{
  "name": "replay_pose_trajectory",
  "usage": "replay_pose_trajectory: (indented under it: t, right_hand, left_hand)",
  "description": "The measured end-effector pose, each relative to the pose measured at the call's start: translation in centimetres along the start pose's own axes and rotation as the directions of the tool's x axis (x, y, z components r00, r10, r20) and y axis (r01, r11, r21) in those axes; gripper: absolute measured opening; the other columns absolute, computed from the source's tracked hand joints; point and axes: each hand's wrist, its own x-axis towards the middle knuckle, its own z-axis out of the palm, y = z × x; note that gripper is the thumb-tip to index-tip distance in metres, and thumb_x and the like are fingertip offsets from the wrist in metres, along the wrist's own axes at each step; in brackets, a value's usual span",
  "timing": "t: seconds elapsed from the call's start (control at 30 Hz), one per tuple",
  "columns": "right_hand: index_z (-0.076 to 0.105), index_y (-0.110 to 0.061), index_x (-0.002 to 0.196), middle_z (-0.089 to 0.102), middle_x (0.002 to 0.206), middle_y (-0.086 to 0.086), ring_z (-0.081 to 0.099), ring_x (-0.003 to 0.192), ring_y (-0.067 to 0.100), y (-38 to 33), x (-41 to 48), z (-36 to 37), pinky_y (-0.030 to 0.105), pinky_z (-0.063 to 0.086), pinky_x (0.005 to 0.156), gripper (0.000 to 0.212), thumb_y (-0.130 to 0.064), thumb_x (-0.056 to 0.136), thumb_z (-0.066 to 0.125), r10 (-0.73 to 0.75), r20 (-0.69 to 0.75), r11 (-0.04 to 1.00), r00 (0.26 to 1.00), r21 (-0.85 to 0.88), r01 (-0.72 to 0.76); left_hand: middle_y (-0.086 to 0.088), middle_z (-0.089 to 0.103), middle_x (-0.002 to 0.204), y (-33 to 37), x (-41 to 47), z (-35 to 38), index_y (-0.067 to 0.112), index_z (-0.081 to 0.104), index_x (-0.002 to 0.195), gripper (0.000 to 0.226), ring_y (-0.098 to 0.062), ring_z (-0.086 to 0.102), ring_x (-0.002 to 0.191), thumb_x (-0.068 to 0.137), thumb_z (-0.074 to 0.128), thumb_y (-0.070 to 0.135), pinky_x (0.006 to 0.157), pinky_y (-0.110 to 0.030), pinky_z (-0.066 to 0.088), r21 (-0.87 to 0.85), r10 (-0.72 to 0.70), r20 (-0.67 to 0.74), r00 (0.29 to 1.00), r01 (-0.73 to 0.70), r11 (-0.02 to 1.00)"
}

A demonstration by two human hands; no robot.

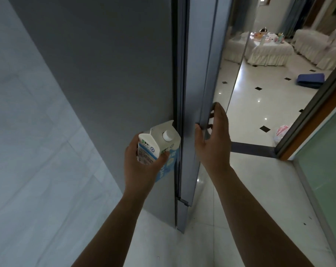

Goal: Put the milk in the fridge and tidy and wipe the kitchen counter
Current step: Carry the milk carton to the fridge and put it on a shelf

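Note:
A white and blue milk carton (159, 143) with a white screw cap is upright in my left hand (142, 166), whose fingers wrap round its body. It is right beside the grey side wall of the fridge (109, 74). My right hand (214, 139) is at the free edge of the grey fridge door (198, 78). Its thumb lies on the door's front and its fingers curl round behind the edge. The door looks barely ajar, and the inside of the fridge is hidden.
A pale tiled wall (28, 151) rises on the left. To the right a sliding glass door frame (306, 116) stands over glossy white floor tiles (250, 189). Beyond it are covered sofas, a covered low table (269, 49), a blue mat (311, 79) and a plastic bag (282, 132).

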Motion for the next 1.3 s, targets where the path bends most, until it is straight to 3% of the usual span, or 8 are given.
replay_pose_trajectory:
  t: [0.1, 0.27, 0.4, 0.53, 0.73, 0.83, 1.07, 1.3]
  right_hand:
    - [0.034, -0.001, 0.137, 0.046, 0.139, 0.014, 0.045, 0.127, 0.015, 1.4, -0.2, -2.9, 0.032, 0.047, 0.099, 0.061, -0.014, 0.086, 0.064, -0.001, -0.009, 0.999, 1.000, 0.039, 0.001]
    - [0.046, -0.007, 0.130, 0.056, 0.128, 0.008, 0.050, 0.119, 0.007, 3.9, -0.6, -8.2, 0.021, 0.049, 0.093, 0.051, -0.018, 0.085, 0.065, 0.085, -0.102, 0.996, 0.991, 0.026, -0.082]
    - [0.050, -0.012, 0.128, 0.061, 0.122, 0.004, 0.058, 0.111, 0.014, 6.0, -1.1, -12.0, 0.036, 0.055, 0.085, 0.045, -0.019, 0.086, 0.064, 0.196, -0.223, 0.981, 0.955, 0.053, -0.189]
    - [0.046, -0.026, 0.129, 0.059, 0.121, 0.000, 0.059, 0.106, 0.020, 7.9, -1.1, -16.1, 0.035, 0.054, 0.087, 0.046, -0.016, 0.087, 0.061, 0.244, -0.302, 0.970, 0.921, 0.068, -0.235]
    - [0.051, -0.016, 0.125, 0.050, 0.128, 0.000, 0.053, 0.113, 0.014, 10.1, -0.5, -21.3, 0.035, 0.052, 0.090, 0.045, -0.014, 0.083, 0.065, 0.258, -0.345, 0.959, 0.903, -0.021, -0.282]
    - [0.053, -0.014, 0.124, 0.047, 0.126, -0.006, 0.050, 0.116, 0.009, 10.4, 0.4, -22.8, 0.027, 0.049, 0.093, 0.045, -0.018, 0.082, 0.067, 0.205, -0.298, 0.973, 0.932, -0.039, -0.227]
    - [0.057, -0.008, 0.118, 0.054, 0.123, 0.011, 0.043, 0.116, 0.016, 12.1, 7.1, -24.6, 0.010, 0.026, 0.100, 0.039, -0.029, 0.085, 0.062, -0.108, -0.139, 0.954, 0.984, -0.293, 0.063]
    - [0.053, -0.007, 0.122, 0.057, 0.117, 0.009, 0.051, 0.106, 0.018, 14.6, 13.1, -23.9, 0.011, 0.032, 0.091, 0.041, -0.029, 0.088, 0.059, -0.217, 0.190, 0.928, 0.958, -0.265, 0.263]
  left_hand:
    - [0.019, 0.058, 0.105, 0.5, -0.5, 1.0, 0.031, 0.049, 0.110, 0.055, -0.004, 0.060, 0.092, 0.062, 0.070, 0.047, 0.067, -0.014, 0.045, -0.040, -0.032, -0.025, 0.999, 0.031, 0.999]
    - [0.029, 0.054, 0.097, 1.3, -2.1, 3.7, 0.043, 0.046, 0.096, 0.040, 0.008, 0.055, 0.084, 0.072, 0.074, 0.025, 0.065, -0.018, 0.045, -0.068, -0.048, 0.038, 0.998, 0.050, 0.996]
    - [0.027, 0.054, 0.096, 2.4, -2.8, 6.9, 0.033, 0.047, 0.105, 0.043, 0.008, 0.053, 0.083, 0.074, 0.072, 0.017, 0.064, -0.019, 0.046, -0.108, -0.065, 0.133, 0.989, 0.080, 0.991]
    - [0.022, 0.058, 0.098, 3.9, -3.4, 10.2, 0.035, 0.049, 0.101, 0.040, 0.004, 0.058, 0.086, 0.074, 0.071, 0.014, 0.067, -0.023, 0.050, -0.145, -0.058, 0.218, 0.974, 0.091, 0.985]
    - [0.003, 0.064, 0.114, 5.9, -3.9, 15.5, 0.020, 0.052, 0.114, 0.049, -0.016, 0.064, 0.100, 0.070, 0.072, 0.022, 0.075, -0.039, 0.057, -0.162, -0.031, 0.327, 0.945, 0.088, 0.983]
    - [0.000, 0.064, 0.115, 7.0, -3.7, 17.7, 0.018, 0.052, 0.117, 0.057, -0.017, 0.064, 0.102, 0.064, 0.070, 0.032, 0.077, -0.042, 0.058, -0.185, -0.014, 0.346, 0.938, 0.084, 0.979]
    - [-0.002, 0.063, 0.117, 9.0, -1.6, 22.0, 0.012, 0.052, 0.122, 0.051, -0.015, 0.064, 0.101, 0.075, 0.071, 0.009, 0.066, -0.015, 0.055, -0.226, 0.042, 0.309, 0.950, 0.030, 0.974]
    - [0.004, 0.064, 0.116, 11.4, 0.2, 25.1, 0.024, 0.052, 0.121, 0.051, -0.011, 0.063, 0.102, 0.074, 0.072, 0.015, 0.066, -0.018, 0.053, -0.288, 0.042, 0.234, 0.971, 0.028, 0.957]
